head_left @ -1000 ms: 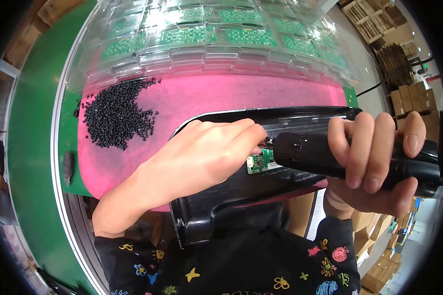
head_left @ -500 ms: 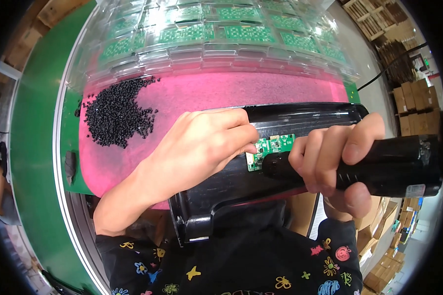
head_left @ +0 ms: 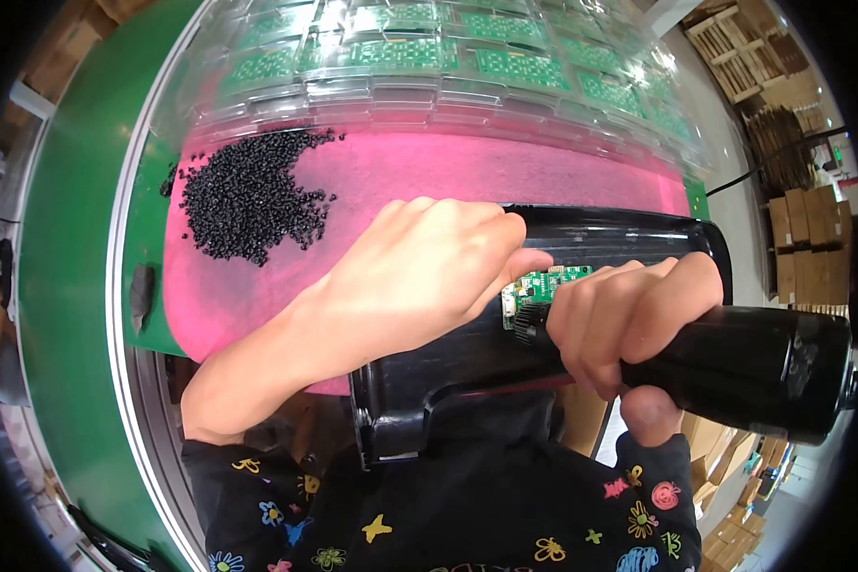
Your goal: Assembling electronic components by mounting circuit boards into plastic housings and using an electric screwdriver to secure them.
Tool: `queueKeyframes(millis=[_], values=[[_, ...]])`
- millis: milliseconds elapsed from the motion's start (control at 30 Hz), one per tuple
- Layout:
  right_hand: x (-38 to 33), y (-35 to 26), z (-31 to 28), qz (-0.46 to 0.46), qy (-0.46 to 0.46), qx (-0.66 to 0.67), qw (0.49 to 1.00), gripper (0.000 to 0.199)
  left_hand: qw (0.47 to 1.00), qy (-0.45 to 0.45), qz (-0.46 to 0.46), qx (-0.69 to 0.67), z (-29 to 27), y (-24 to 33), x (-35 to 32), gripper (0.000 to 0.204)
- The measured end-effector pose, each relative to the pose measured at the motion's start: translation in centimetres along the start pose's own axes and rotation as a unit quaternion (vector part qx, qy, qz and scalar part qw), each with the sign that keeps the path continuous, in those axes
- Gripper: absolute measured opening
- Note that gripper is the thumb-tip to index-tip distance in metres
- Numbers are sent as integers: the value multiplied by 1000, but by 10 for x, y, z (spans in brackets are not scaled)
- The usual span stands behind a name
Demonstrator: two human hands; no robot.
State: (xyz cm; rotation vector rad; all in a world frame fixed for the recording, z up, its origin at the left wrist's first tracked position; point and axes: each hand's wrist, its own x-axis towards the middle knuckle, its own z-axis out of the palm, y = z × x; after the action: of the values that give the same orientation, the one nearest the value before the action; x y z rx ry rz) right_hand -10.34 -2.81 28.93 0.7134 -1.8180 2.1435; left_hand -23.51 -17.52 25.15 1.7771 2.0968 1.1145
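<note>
Green circuit board (head_left: 543, 286) — between both hands' grips

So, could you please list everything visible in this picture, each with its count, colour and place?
small pellets: one heap, black, on the mat's left
foam mat: one, pink, mid-table
clear trays: several, holding green boards, far edge
black plastic housing: one, near edge, under both hands
circuit board: one, green, inside the housing
power screwdriver: one, black, over the board
cardboard boxes: many, brown, right
left hand: on the housing, fingertips by the board
right hand: gripping the screwdriver
</note>
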Motion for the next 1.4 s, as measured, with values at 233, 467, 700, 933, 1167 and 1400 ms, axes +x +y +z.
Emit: queueKeyframes(millis=[233,467,700,933,1167,1400], values=[[-4,-2,4,8,6,3,1000,40,1000,-12,3,-12,5,-7,-4,18],[3,-17,15,-182,206,-34,961,34,991,-38,101,-74,2,-4,-2,18],[0,-26,-3,-218,110,15,970,34,977,-10,138,-163,3,1,4,19],[-29,-49,-19,-51,246,-131,959,32,992,42,113,-44,-15,0,12,86],[-41,-33,-32,-11,252,-123,960,34,967,168,93,-165,-4,-17,5,34],[-40,-23,-23,-8,255,-87,963,36,989,146,28,-23,-10,-13,12,23]])
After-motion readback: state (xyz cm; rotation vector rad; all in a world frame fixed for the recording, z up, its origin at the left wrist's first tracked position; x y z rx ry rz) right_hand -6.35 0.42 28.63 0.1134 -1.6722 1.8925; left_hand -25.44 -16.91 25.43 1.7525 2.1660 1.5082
